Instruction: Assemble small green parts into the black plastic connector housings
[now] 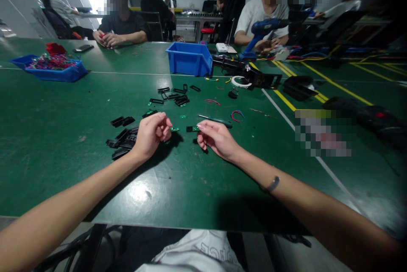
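Note:
My right hand (218,138) pinches a small black piece (190,129) with a green board on it, just above the green table (190,178). My left hand (153,134) is closed, with its fingertips at a small green board (174,129); whether it grips that board is hard to tell. Beside and partly behind my left hand lies a pile of black plastic housings (122,140). Further up are several black frames (173,96) and another small green board (183,116). A dark-handled screwdriver (219,120) lies just beyond my right hand.
A blue bin (189,59) stands at the middle back. Blue trays of coloured wires (55,66) are at the left. A blue power drill (260,34), cables and black parts lie at the back right. People sit across the table.

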Motion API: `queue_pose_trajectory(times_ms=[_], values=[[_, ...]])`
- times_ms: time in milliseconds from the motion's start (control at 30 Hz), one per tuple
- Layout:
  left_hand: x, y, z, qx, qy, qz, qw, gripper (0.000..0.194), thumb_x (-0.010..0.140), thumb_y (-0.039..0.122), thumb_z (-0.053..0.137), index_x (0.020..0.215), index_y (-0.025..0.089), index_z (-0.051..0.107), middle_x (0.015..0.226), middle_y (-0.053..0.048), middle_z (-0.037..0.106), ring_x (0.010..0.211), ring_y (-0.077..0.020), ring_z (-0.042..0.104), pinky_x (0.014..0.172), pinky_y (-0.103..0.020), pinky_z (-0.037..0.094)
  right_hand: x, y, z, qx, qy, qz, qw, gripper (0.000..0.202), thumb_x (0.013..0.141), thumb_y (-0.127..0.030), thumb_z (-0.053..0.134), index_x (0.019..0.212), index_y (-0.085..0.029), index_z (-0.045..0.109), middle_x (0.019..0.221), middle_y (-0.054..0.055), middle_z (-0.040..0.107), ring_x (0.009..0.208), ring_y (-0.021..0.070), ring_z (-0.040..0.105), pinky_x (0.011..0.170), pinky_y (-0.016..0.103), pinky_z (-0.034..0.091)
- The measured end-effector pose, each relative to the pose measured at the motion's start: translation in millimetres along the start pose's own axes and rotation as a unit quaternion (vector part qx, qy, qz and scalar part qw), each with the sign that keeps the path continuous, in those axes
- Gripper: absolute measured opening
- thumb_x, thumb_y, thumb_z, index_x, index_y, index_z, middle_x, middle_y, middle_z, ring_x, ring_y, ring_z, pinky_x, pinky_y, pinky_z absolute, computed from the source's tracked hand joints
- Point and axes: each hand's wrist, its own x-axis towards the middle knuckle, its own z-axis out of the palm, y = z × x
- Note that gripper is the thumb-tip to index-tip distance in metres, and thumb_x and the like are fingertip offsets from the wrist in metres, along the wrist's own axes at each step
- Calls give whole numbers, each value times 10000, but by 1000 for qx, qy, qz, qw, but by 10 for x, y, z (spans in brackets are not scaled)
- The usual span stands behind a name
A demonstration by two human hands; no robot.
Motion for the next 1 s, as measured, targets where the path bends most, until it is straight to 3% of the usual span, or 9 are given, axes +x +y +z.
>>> queue_pose_trajectory(times_ms=[133,367,467,533,567,633,767,867,1000], values=[[26,12,17,-89,-16,-52,995,317,903,400,539,708,159,602,512,48,404,425,-70,333,510,-247,415,5,-4,-3,9,-7,6,1000,319,847,-463,750,883,-178,610,635,-10,651,515,103,590,468,201,460],[34,-35,16,-92,-12,-68,993,311,889,443,518,741,175,574,551,55,382,436,-72,303,480,-230,357,12,-22,-10,12,-18,31,999,341,810,-460,776,907,-177,614,634,-6,658,515,111,602,455,200,458],[31,-20,-20,6,-25,-45,999,336,920,458,497,753,177,577,545,51,397,430,-81,298,460,-232,296,13,-27,-18,14,-22,32,999,326,813,-446,775,905,-178,616,637,-2,661,520,115,606,453,201,459],[22,29,-49,172,-57,13,983,319,934,425,521,761,169,602,554,32,442,470,-100,366,480,-239,286,11,-26,-23,17,-25,32,999,312,824,-437,769,909,-178,619,640,-3,662,520,113,606,453,198,458],[14,63,-61,287,-92,54,952,295,932,390,543,760,163,619,594,12,495,529,-114,433,519,-245,314,10,-24,-26,19,-29,30,999,304,832,-433,764,911,-177,620,641,-4,662,520,111,605,454,196,459],[-3,136,-78,481,-180,113,850,178,916,316,574,841,173,649,712,-19,596,641,-147,529,595,-264,360,7,-19,-30,21,-37,27,999,289,847,-426,753,916,-177,624,644,-5,662,522,108,605,457,192,462],[-39,240,-94,660,-204,152,707,138,926,277,544,987,178,618,903,-77,642,708,-192,600,599,-286,389,4,-12,-32,18,-43,27,999,281,858,-424,747,915,-178,624,646,-6,661,529,107,608,465,190,466],[-58,260,-106,707,-223,160,652,175,962,319,505,1010,169,582,938,-96,630,697,-204,615,572,-291,398,0,-13,-30,16,-46,28,998,281,858,-424,748,909,-179,621,650,-5,665,530,105,610,469,188,466],[-99,202,-92,731,-251,167,612,232,1001,371,462,983,163,562,864,-92,640,692,-217,641,582,-299,420,-1,-13,-29,16,-47,25,998,275,862,-415,747,905,-174,622,649,-4,666,528,101,610,471,184,469]])
